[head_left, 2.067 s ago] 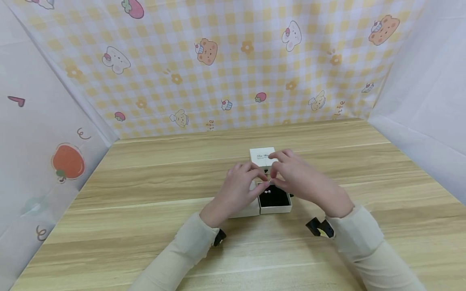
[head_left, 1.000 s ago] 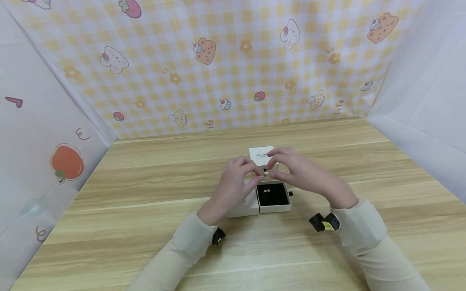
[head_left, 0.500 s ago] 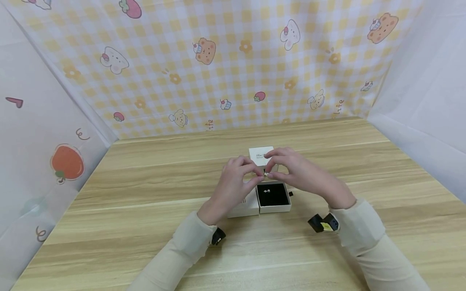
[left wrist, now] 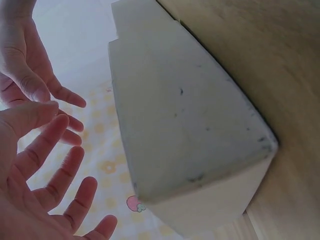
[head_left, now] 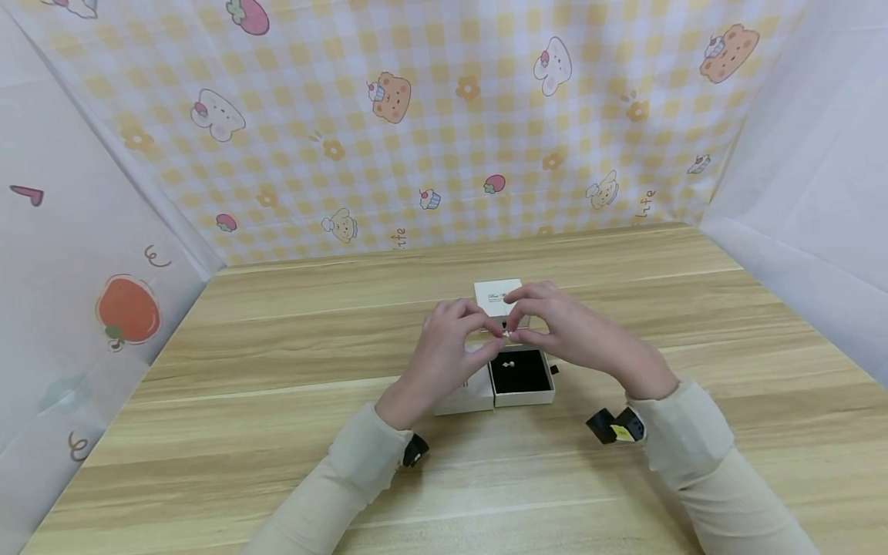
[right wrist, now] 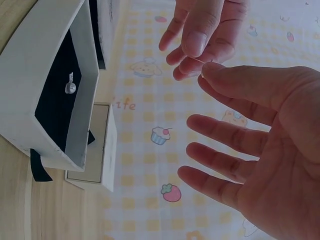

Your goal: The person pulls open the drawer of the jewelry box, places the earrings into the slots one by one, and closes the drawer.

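Above the open jewellery drawer box [head_left: 524,398] my two hands meet fingertip to fingertip. Thumb and index finger of the left hand [head_left: 447,351] pinch one side of a tiny shiny earring [head_left: 507,334]. The right hand [head_left: 579,327] pinches its other side, the remaining fingers spread in the right wrist view. Most of the earring is hidden by the fingertips. A second small earring [right wrist: 70,86] with a round, pearl-like ball sits in the box's black lining, seen in the right wrist view.
A white box sleeve [head_left: 468,398] lies directly left of the drawer, partly under the left hand. Behind stands another white box [head_left: 494,295] with dark lettering. A black pull tab [right wrist: 40,167] sticks out of the drawer. Patterned cloth [head_left: 444,116] hangs behind the wooden table [head_left: 277,416].
Both hands have risen slightly from the drawer's back edge, keeping the tiny earring between them. Over the last half second the fingertips shift only a little; the boxes stay put.
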Demonstrator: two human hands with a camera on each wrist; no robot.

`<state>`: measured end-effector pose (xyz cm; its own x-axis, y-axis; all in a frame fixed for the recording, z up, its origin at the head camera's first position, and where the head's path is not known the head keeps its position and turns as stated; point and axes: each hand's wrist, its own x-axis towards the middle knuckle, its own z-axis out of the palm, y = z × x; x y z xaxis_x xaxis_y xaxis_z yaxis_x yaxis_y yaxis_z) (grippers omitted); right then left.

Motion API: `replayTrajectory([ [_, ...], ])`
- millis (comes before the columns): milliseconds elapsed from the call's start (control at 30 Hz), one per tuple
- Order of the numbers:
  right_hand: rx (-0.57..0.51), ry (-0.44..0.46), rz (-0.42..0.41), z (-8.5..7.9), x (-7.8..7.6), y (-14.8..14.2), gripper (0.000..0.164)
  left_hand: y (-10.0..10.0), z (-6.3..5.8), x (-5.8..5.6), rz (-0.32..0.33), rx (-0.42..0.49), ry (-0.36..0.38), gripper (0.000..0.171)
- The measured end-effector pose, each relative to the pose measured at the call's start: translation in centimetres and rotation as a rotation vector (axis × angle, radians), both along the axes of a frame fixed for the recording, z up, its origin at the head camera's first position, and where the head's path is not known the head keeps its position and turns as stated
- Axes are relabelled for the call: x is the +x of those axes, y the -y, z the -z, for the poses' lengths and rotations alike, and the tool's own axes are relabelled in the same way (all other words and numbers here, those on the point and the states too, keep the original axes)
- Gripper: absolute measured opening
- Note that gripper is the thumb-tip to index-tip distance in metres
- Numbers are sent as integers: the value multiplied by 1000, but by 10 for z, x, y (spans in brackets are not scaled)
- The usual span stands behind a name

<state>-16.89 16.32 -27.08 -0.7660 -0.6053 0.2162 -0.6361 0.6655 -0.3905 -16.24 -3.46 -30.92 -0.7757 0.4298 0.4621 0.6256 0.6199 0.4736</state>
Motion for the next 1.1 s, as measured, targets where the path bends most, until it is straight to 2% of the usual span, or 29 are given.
replayTrajectory([
  [133, 7, -8, -1, -1, 1, -1, 6, 0, -1, 0, -3, -26, 13, 12],
  [267, 29, -1, 9, -2, 1, -2, 6, 1, -3, 0, -20, -104, 46, 17],
  [367, 49, 6, 15, -1, 1, -2, 5, 2, -4, 0, -37, -220, 104, 26],
  [533, 93, 18, 12, 3, -1, -1, 4, 3, -3, 1, -28, -427, 209, 53],
  [700, 131, 50, 9, 5, -1, -1, 7, 4, 0, 2, 1, -572, 230, 77],
  [833, 159, 49, -1, 7, -2, 0, 8, 4, 3, 3, 13, -617, 225, 83],
  [1100, 256, 44, -11, 15, -3, 5, 7, 2, 8, 3, 4, -619, 196, 79],
])
